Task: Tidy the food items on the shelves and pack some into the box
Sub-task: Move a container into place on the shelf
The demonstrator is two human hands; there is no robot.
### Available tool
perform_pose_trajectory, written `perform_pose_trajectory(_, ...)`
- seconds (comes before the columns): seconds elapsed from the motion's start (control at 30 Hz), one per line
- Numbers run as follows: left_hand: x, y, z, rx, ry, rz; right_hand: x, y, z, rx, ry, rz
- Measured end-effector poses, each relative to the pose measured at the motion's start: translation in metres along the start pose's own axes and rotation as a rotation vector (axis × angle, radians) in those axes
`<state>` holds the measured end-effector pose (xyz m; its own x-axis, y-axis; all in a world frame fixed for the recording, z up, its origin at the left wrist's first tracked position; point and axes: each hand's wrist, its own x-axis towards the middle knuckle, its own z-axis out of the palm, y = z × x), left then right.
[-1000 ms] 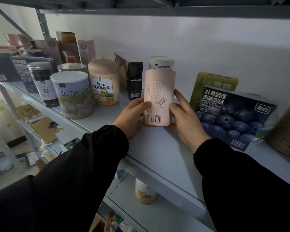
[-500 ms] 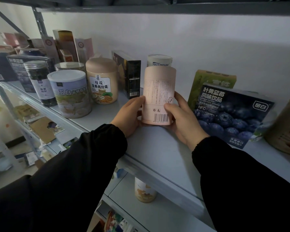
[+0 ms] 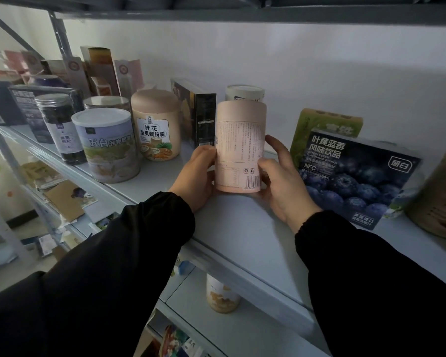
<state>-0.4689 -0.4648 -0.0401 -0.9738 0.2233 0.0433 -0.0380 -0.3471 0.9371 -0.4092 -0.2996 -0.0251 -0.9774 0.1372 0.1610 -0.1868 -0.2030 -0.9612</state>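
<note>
ITEM: pink tube (image 3: pixel 240 148), upright on shelf (image 3: pixel 242 228), between both grips | GRIP: left grip (image 3: pixel 196 173) and right grip (image 3: pixel 281 181) curled round its lower sides | HANDLING: likely light, stiff cardboard, smooth; hold mid-wall, not lid | NEAR: blueberry box (image 3: pixel 358 176) just right of right grip

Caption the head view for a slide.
Left hand and right hand grip an upright pink canister on a grey shelf.

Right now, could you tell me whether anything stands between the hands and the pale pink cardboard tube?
Nothing visible does. The left hand and the right hand grip the pale pink cardboard tube from either side, and no item sits on the grey metal shelf between the tube and its front edge.
</note>
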Motion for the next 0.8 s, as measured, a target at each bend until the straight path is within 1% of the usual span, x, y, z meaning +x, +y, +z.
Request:
perform_pose_trajectory(0.1,0.003,-0.001,-0.002,-0.017,0.022,-0.004,0.000,0.002,-0.001,-0.078,0.006,-0.028)
perform_pose_trajectory(0.17,0.003,-0.001,-0.002,-0.028,0.015,-0.012,0.001,0.003,-0.003,-0.075,0.001,-0.044)
perform_pose_trajectory(0.3,0.001,0.001,0.001,-0.016,0.032,-0.038,0.000,0.005,-0.004,-0.062,-0.077,-0.067)
perform_pose_trajectory(0.43,-0.003,0.001,0.003,0.032,0.005,-0.050,-0.002,0.007,-0.002,-0.126,-0.076,-0.102)
perform_pose_trajectory(0.63,-0.005,0.004,0.002,0.028,0.045,-0.011,0.002,0.010,-0.006,-0.119,-0.101,-0.103)
perform_pose_trajectory(0.8,-0.004,0.003,0.002,0.013,0.068,-0.025,0.003,0.010,-0.008,-0.022,-0.136,-0.061)
